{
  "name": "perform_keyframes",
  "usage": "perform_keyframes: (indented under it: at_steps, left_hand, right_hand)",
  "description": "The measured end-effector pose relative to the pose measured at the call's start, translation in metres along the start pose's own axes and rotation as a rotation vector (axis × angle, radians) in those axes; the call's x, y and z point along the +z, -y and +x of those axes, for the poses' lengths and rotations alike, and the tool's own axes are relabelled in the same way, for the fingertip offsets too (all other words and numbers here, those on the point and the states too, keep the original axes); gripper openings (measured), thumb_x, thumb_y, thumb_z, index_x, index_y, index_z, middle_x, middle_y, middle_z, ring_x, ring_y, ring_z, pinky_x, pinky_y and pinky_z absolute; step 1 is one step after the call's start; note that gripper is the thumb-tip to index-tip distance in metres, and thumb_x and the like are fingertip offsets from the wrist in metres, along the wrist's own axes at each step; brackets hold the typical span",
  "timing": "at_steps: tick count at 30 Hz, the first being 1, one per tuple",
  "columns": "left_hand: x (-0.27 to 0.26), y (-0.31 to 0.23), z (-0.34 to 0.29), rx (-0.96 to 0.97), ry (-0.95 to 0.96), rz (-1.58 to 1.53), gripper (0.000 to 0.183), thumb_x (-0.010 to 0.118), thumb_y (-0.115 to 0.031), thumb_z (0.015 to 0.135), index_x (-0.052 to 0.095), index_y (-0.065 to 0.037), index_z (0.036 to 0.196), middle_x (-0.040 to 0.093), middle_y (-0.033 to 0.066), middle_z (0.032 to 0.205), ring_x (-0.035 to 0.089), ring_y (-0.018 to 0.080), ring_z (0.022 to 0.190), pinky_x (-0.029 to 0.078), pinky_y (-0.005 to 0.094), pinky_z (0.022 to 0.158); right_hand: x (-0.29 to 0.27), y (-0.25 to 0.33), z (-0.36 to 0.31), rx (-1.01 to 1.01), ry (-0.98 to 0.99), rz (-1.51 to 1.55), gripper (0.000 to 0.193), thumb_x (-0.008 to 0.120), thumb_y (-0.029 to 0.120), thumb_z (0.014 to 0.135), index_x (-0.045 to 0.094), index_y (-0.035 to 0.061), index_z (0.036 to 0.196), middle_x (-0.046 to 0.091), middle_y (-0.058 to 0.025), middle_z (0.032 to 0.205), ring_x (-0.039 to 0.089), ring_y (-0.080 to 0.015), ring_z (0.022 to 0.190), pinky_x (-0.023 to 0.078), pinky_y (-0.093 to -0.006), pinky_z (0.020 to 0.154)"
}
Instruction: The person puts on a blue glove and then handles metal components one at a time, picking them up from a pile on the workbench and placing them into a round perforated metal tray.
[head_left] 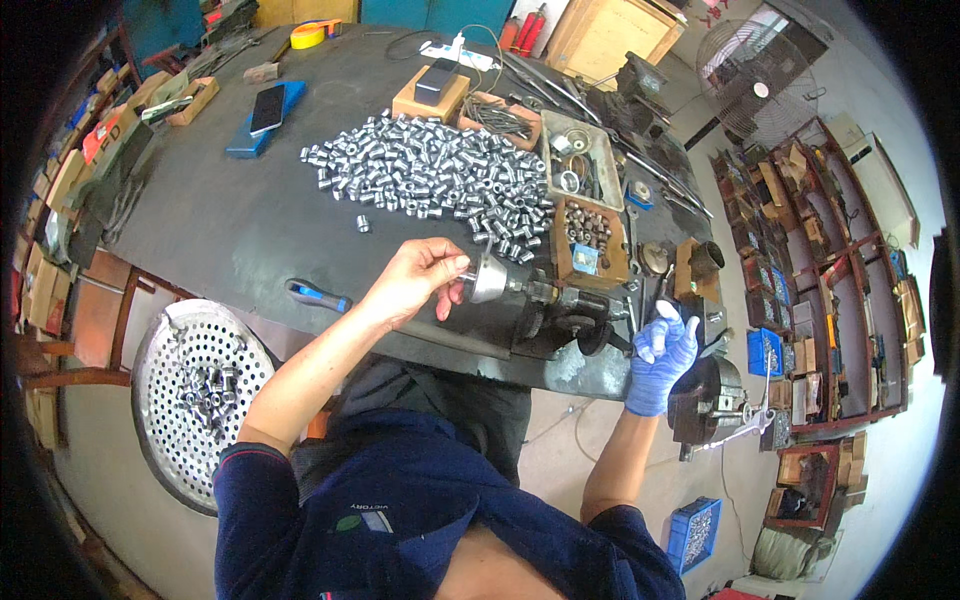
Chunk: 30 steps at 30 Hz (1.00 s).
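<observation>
My left hand point(428, 277), bare, is closed at the fingertips beside a silver cone-shaped metal head point(487, 278). What the fingers pinch there is mostly hidden. The head belongs to a bench-mounted spindle device point(560, 300) with dark round knobs below it, at the table's near edge. My right hand point(663, 345) wears a blue-purple glove and has its fingers curled at the device's right end, near a dark lever point(620, 345). Whatever lies inside its grip is hidden. Beyond my hands spreads a large heap of shiny metal fittings point(430, 170), with a single fitting point(363, 224) apart from it.
A perforated round metal stool point(160, 420) at left carries several fittings. A blue-handled tool point(318, 295) lies near my left forearm. Right of the heap sit a box of brownish fittings point(560, 270) and a parts tray point(605, 185). A vise point(700, 400) stands right of my glove.
</observation>
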<state>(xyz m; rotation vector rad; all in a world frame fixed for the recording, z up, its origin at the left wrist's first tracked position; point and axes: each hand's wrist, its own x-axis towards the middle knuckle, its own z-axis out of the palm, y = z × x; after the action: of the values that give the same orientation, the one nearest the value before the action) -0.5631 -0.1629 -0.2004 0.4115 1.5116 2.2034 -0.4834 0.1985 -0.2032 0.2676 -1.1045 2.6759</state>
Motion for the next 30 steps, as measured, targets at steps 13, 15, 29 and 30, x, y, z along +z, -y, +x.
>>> perform_keyframes:
  at_steps: [13,15,29,30]
  left_hand:
    - [0.0,0.006,-0.001,0.179,0.014,0.23,0.011,0.057,-0.005,0.086,0.052,0.003,0.092,0.058,0.0062,0.076,0.056,0.0116,0.061,0.047,0.0245,0.057]
    - [-0.001,0.008,-0.001,0.103,-0.029,0.265,0.012,0.058,-0.008,0.086,0.053,0.003,0.09,0.058,0.006,0.073,0.055,0.011,0.059,0.047,0.0244,0.053]
    - [-0.005,0.009,-0.001,0.219,0.06,0.13,0.017,0.058,0.008,0.079,0.057,0.004,0.095,0.06,0.007,0.081,0.059,0.0121,0.07,0.05,0.024,0.065]
    - [-0.004,0.009,-0.001,0.205,0.05,0.132,0.017,0.058,0.008,0.079,0.057,0.004,0.095,0.06,0.0072,0.081,0.059,0.0122,0.07,0.05,0.0241,0.065]
  right_hand:
    - [-0.024,-0.013,0.078,0.139,-0.1,0.011,0.055,0.041,0.046,0.091,0.057,-0.0052,0.1,0.039,-0.0006,0.047,0.026,-0.0086,0.034,0.025,-0.0214,0.033]
    - [-0.038,-0.026,0.084,0.15,-0.113,0.024,0.049,0.046,0.044,0.09,0.058,-0.0027,0.097,0.047,-0.001,0.052,0.036,-0.0079,0.038,0.028,-0.0202,0.034]
    - [-0.031,-0.035,-0.038,0.058,-0.386,-0.079,0.054,0.04,0.046,0.091,0.06,-0.0028,0.097,0.049,-0.0041,0.046,0.03,-0.009,0.031,0.024,-0.0219,0.029]
    - [-0.024,-0.027,-0.038,0.047,-0.309,-0.061,0.056,0.038,0.047,0.091,0.06,-0.004,0.098,0.049,-0.0051,0.046,0.03,-0.0092,0.031,0.025,-0.0221,0.029]
